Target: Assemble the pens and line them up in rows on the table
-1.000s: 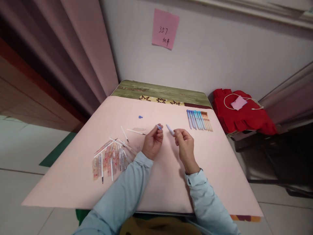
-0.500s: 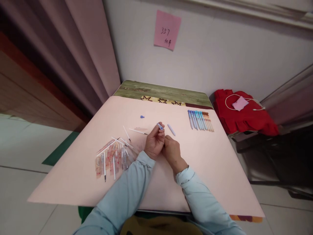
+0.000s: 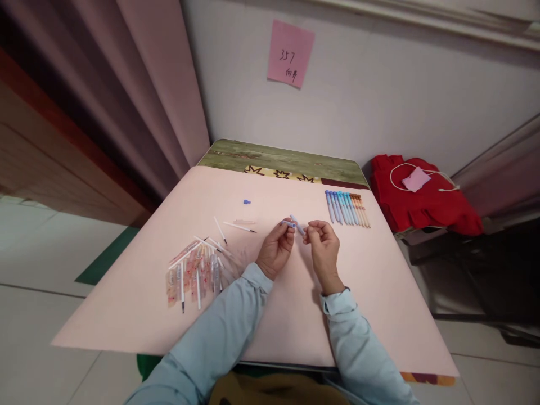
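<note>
My left hand [image 3: 276, 247] is closed on a short blue pen tube [image 3: 289, 224], its open end pointing right. To the right, my right hand [image 3: 324, 244] has thumb and forefinger pressed together; whatever they pinch, if anything, is too small to make out. Between the hands a pale blue pen barrel [image 3: 297, 224] lies on the pink-covered table [image 3: 371, 304], close to the right fingertips. A dark blue pen cap piece [image 3: 247, 202] lies farther back. White ink refills [image 3: 239, 226] and clear printed pen tubes [image 3: 194, 273] are spread left of my left hand.
Several assembled pens [image 3: 348, 208] in blue, turquoise and brown form a row at the back right. A red cloth [image 3: 422, 208] with a white cable sits beyond the table's right edge. A pink note [image 3: 291, 54] is stuck on the wall behind.
My right hand has moved away from the left, to the right, toward the pale barrel. My left hand has shifted slightly right and down, still with the blue tube, now turned more sideways.
</note>
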Demonstrator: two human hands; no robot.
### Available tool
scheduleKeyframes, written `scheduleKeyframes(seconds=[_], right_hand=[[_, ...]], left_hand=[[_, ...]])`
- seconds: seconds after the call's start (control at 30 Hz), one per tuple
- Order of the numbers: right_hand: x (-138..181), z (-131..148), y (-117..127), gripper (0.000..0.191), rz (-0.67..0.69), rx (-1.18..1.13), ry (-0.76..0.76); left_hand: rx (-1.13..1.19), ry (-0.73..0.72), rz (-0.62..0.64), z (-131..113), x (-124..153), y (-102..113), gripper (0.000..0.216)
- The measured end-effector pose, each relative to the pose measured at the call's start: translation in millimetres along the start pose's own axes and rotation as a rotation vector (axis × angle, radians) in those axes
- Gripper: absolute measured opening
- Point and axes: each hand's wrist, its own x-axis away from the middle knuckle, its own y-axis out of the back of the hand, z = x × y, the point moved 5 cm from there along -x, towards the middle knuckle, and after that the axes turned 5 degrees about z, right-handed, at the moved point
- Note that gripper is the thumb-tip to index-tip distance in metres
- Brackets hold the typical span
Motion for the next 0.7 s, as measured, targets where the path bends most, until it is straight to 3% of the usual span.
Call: scheduleKeyframes(seconds=[0.13,0.37,0.7], right_hand=[[5,10,-7,0.018,0.011,-0.075,0.059],[8,17,-9,0.016,0.040,0.178,0.219],[9,20,-10,0.017,0.052,0.228,0.227]], left_hand=[[0.002,-0.035,-0.060,-2,-2,4,0.019],[-0.036,0.005,-0.061,6,-4,7,0.020],[-0.043,0.012,-0.025,9,-6,9,0.019]])
